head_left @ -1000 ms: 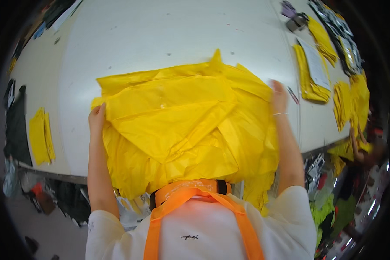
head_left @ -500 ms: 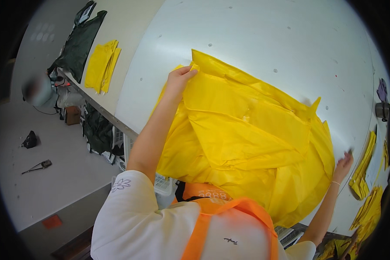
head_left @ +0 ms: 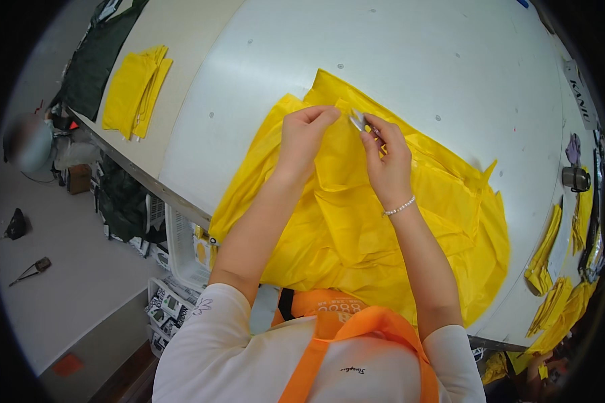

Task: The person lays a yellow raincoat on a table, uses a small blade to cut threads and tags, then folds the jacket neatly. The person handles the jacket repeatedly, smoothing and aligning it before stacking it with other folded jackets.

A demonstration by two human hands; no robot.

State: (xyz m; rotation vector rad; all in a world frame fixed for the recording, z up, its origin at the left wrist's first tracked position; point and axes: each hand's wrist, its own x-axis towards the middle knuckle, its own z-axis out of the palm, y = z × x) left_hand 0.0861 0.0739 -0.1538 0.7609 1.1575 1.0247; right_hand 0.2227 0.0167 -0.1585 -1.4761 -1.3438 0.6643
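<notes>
A large piece of thin, shiny yellow fabric [head_left: 356, 228] lies crumpled over the front of the table and reaches down to my body. My left hand [head_left: 301, 141] pinches it close to its upper edge. My right hand [head_left: 391, 161], with a beaded bracelet at the wrist, grips a small pair of silver thread snips [head_left: 358, 121]. The blades point up and left, just beside my left fingertips and over the cloth. Whether they touch a thread is too small to tell.
Folded yellow pieces [head_left: 133, 91] lie on the left table by dark green fabric [head_left: 104, 64]. More folded yellow pieces [head_left: 543, 252] and a dark cup-like object [head_left: 575, 178] are at the right edge. White baskets [head_left: 181, 248] stand below the table's left edge.
My right hand has come from the far right of the table to beside my left hand, bringing the snips. The left hand has shifted slightly right along the fabric's edge.
</notes>
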